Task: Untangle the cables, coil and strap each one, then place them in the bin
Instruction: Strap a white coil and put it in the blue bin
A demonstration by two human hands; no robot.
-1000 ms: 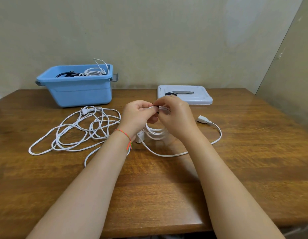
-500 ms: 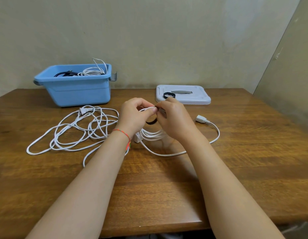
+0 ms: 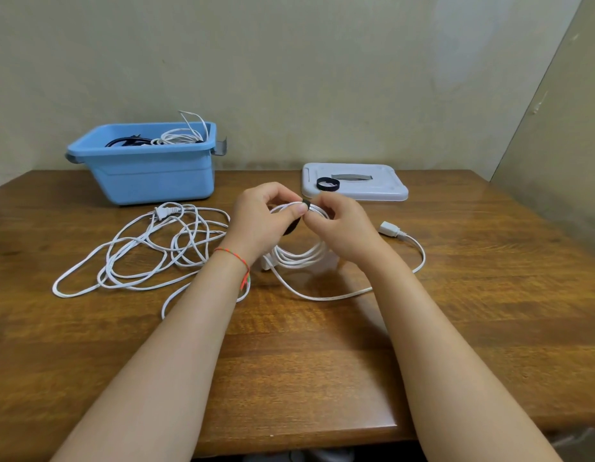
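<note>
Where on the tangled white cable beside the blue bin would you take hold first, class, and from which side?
Probably grip the two-pin plug at the far end of the tangled white cable, coming from above. It lies flat on the table near the blue bin, clear of the crossing loops, and it is rigid. That gives a free end to draw out.

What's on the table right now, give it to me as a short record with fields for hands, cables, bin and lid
left hand: pinches the black strap on the coiled white cable
right hand: pinches the same strap from the other side
loose cable: tangled white power cord, left of the hands, plug toward the bin
blue bin: back left, already holds black and white cables
white lid: back right, a spare strap ring on it
surface: wooden table
</note>
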